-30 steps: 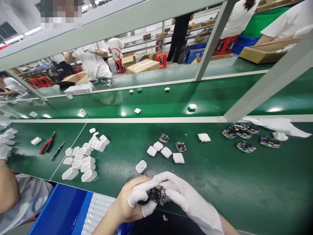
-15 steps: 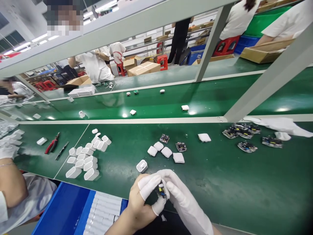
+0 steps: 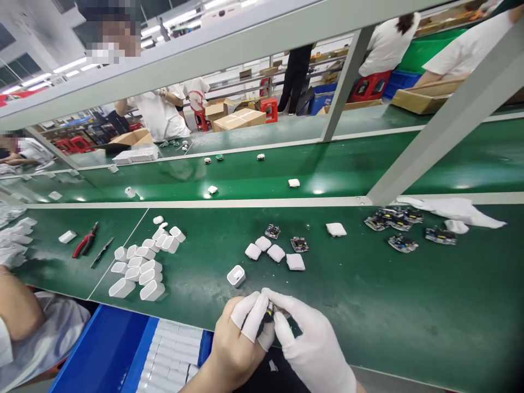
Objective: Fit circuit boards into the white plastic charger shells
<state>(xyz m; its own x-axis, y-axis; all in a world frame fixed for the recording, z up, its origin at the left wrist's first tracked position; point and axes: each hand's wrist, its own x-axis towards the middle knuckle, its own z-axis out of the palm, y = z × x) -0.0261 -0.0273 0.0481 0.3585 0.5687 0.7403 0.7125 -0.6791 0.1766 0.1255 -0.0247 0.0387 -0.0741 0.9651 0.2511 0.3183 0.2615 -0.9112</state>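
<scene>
My left hand (image 3: 239, 341), with white finger cots on several fingers, is closed on a small circuit board (image 3: 268, 315). My right hand (image 3: 317, 341), in a white glove, pinches the same board from the other side. Fingers cover most of the board; only a dark part with a bit of yellow shows. Just beyond the hands, an open white plastic housing (image 3: 236, 277) lies on the green bench. Behind it are several white square pieces (image 3: 295, 262) and two bare circuit boards (image 3: 300, 244).
Several white housings (image 3: 151, 273) stand grouped at left, near red-handled pliers (image 3: 85, 241) and tweezers (image 3: 102, 252). More circuit boards (image 3: 402, 243) lie at right. A blue bin (image 3: 102, 349) sits below the bench edge. A co-worker's arm (image 3: 18, 305) is at far left. Beyond runs a green conveyor (image 3: 245, 177).
My right hand has turned and its fingers have shifted around the board, which is now more covered. On the conveyor, the white pieces have moved a little to the left.
</scene>
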